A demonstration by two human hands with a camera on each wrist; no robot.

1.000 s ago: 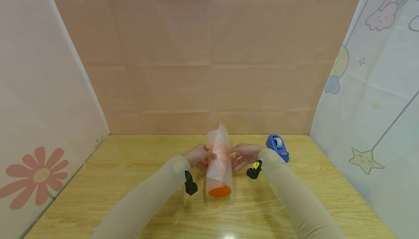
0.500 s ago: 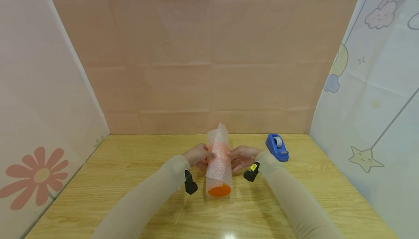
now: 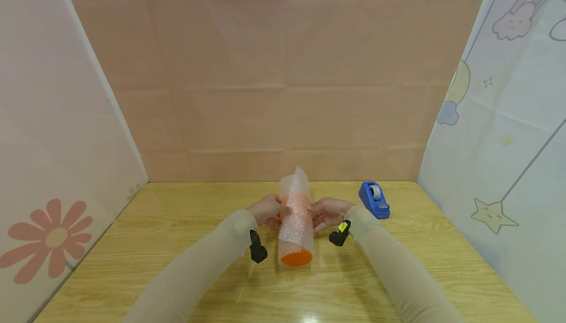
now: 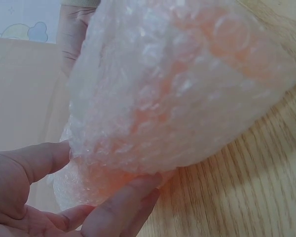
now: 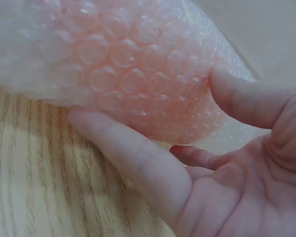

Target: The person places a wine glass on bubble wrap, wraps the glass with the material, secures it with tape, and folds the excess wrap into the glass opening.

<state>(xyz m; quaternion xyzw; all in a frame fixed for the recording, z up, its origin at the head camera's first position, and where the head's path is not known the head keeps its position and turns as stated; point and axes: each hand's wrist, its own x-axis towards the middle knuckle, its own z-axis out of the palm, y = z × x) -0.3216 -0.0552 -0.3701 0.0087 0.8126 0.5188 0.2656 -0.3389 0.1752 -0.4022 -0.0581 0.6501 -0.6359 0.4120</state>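
Note:
A roll of bubble wrap (image 3: 295,224) lies lengthwise on the table, wound around something orange whose round end (image 3: 297,257) shows at the near side. My left hand (image 3: 267,211) grips its left side, the thumb on top and the fingers low against it. On the other side my right hand (image 3: 329,212) holds it with the thumb on the upper surface. In the right wrist view the right fingers (image 5: 133,158) reach under the bubble wrap (image 5: 123,64). The left wrist view shows a loose flap of the wrap (image 4: 177,98) over the roll.
A blue tape dispenser (image 3: 375,200) stands at the back right of the wooden table (image 3: 185,215). Near the left wrist a thin pale strip (image 3: 245,283) lies on the table. Cloth walls (image 3: 283,92) enclose the back and both sides.
My right hand has drawn in against the roll, its thumb moving onto the upper side. The left hand and the roll stay in place.

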